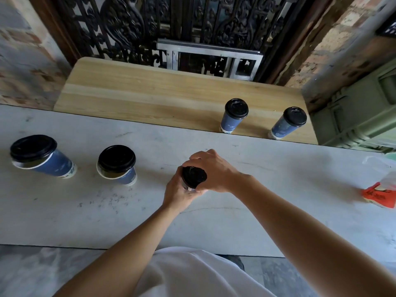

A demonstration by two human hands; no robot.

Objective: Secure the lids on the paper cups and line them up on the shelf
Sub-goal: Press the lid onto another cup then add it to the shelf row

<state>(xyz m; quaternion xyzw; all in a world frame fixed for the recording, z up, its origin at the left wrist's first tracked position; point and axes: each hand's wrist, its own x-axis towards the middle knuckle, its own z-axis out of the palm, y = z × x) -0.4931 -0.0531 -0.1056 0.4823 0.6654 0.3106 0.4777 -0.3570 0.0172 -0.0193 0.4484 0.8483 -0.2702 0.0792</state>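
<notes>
Head view, looking down over a white counter (pixel 267 185) to a lower wooden shelf (pixel 150 93) beyond its far edge. Centre: the held cup (pixel 186 186) stands over the counter, almost wholly hidden by both hands (only a sliver of its wall shows). The left hand (pixel 176 190) is wrapped round the cup's side from the near left. The right hand (pixel 212 170) is curled over the black lid (pixel 194 176), with fingers bent down round its far rim and the thumb at its near edge. Left of the hands, well apart from them, two more blue paper cups stand on the counter: the far-left cup (pixel 46 161) and the second cup (pixel 119 168). Each carries a black lid, with the white cup rim showing beneath it on the near side. On the shelf, toward its right end, the first shelf cup (pixel 232 121) and the second shelf cup (pixel 286 125) stand upright and lidded, side by side but not touching. The counter's far edge crosses just at their bases. Surroundings: a green crate (pixel 353 116) lies right of the shelf. A red packet (pixel 378 196) and clear plastic wrap (pixel 390 179) lie at the counter's right end. An ornate iron grille (pixel 128 28) with a metal frame (pixel 210 54) stands behind the shelf, between worn brick walls (pixel 25 61).
</notes>
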